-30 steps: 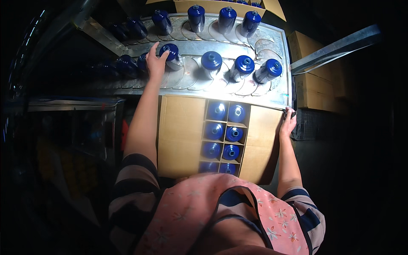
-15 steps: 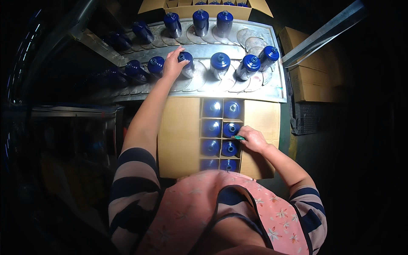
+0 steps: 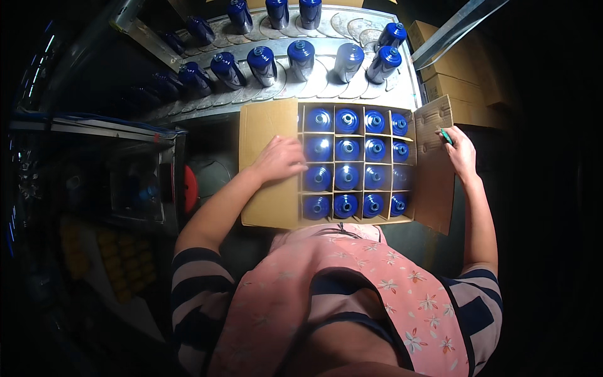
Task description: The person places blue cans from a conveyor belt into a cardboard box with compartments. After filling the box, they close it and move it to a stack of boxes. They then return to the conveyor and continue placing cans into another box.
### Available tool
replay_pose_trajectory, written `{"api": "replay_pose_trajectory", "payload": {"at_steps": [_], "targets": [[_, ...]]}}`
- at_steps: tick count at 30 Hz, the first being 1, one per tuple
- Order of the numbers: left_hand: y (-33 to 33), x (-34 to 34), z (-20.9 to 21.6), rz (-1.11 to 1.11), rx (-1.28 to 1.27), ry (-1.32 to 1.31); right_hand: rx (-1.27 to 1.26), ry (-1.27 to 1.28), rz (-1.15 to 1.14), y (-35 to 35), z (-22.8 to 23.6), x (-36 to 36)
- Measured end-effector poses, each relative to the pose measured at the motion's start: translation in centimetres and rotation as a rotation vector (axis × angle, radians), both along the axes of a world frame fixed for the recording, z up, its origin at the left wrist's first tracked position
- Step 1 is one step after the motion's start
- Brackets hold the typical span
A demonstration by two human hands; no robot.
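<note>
An open cardboard carton stands in front of me, its divider cells holding blue glass bottles seen from above. My left hand lies over the carton's left flap, fingers stretched toward the nearest cells and slightly blurred; nothing shows in it. On the right, my right hand is at the outer edge of the raised right flap. A small green tool, its exact kind unclear, is gripped between that hand's thumb and fingers.
Beyond the carton, a metal conveyor with overlapping plates carries two rows of upright blue bottles. A slanted metal bar rises at the right, near stacked cardboard boxes. A red round object is at the left.
My left hand has come back from a bottle on the conveyor to the left flap. My right hand has moved outward with the green tool. The right flap has swung outward, uncovering more bottles.
</note>
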State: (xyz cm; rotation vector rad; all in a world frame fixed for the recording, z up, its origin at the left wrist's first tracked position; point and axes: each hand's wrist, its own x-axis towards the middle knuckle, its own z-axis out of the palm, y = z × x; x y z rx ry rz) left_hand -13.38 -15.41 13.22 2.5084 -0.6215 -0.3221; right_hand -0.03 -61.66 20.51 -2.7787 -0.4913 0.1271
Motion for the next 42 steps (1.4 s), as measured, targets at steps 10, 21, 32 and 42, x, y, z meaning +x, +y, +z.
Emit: {"api": "replay_pose_trajectory", "payload": {"at_steps": [10,21,32,42], "targets": [[22.7,-9.4,1.6,1.085,0.021,0.244,0.491,0.654,-0.764,-3.4,-20.0,-6.3],[14.0,-2.6,-9.9,0.991,-0.291,-0.262,0.598,0.559,0.023,18.9,-11.7,-0.6],[16.3,-1.8,-9.2,0.69,-0.065,-0.236,-0.023,0.356,0.382,34.5,-12.6,-1.8],[19.8,-2.4,-10.9,0.716,-0.115,-0.21,0.881,0.417,-0.026,32.4,1.2,2.0]]}}
